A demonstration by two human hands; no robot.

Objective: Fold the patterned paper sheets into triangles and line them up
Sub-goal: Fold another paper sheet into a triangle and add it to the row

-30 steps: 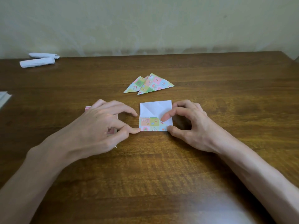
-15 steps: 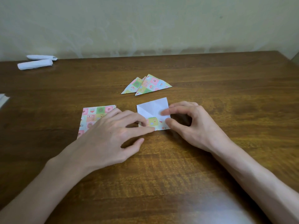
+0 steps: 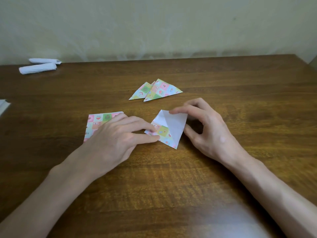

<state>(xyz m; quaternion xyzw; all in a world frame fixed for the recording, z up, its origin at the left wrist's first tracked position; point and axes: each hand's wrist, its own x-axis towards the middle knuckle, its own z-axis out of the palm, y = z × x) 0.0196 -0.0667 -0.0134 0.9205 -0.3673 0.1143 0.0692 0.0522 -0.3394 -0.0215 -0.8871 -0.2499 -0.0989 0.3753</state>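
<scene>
Patterned sheet (image 3: 169,129), part folded with its white back up, was laid on the desk (image 3: 171,186) between both hands. Its patterned corner was pressed flat by the straight left hand (image 3: 116,140) fingers (image 3: 147,137). Its top and right edges were pinched by the curled right hand (image 3: 205,129) fingers (image 3: 178,111). Folded triangles (image 3: 159,91) were seen beyond the fingers, and a sheet stack (image 3: 96,122) was partly covered by the left hand.

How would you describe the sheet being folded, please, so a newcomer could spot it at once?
On the wooden table, look between the left hand and right hand, nearer than the folded triangles. The half-folded sheet there alone shows its white underside, unlike the fully patterned stack beside it.
</scene>
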